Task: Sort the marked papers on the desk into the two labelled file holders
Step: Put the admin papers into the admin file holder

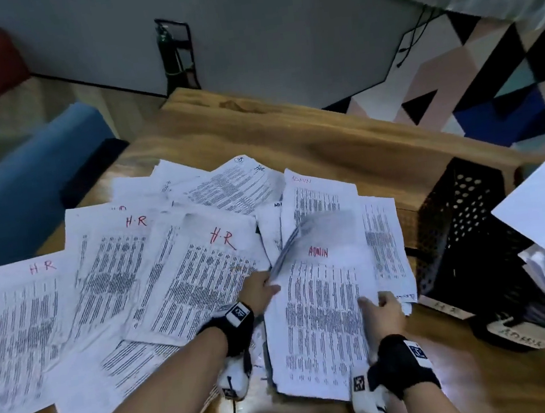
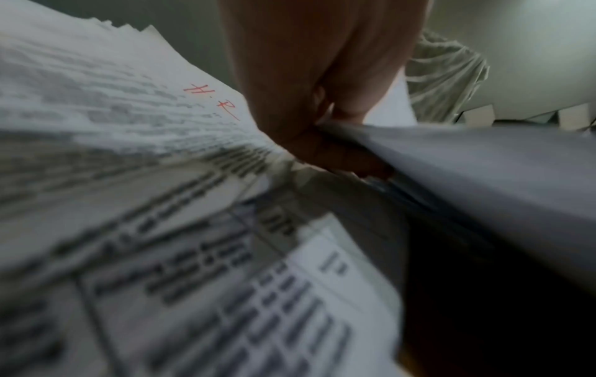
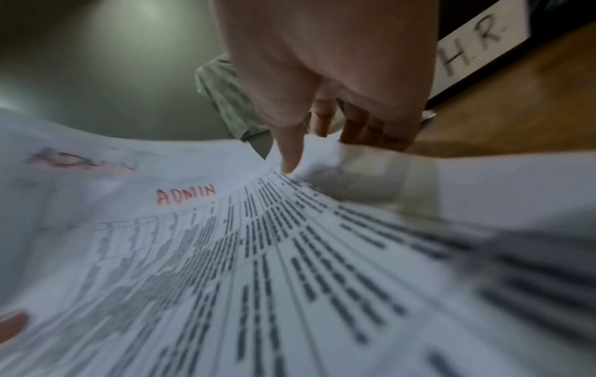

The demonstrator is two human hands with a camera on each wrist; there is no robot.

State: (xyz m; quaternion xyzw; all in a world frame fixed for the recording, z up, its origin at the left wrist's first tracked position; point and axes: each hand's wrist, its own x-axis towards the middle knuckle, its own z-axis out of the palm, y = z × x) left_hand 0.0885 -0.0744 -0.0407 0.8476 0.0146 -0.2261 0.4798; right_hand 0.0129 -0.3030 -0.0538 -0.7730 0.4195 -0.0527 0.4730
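Wooden desk carries a spread of printed papers marked H.R or ADMIN in red. Nearest lies an ADMIN sheet: the left hand pinches a blurred, lifted sheet at its left edge, while the right hand grips its right edge, thumb on top. Just right stand black file holders, one labelled H.R, one ADMIN.

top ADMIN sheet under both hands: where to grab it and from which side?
Take the top ADMIN sheet by its right long edge, coming from the right, where the right hand already curls over it. That edge overhangs the sheets below, so fingers can probably slip under; the left hand grips the left edge.
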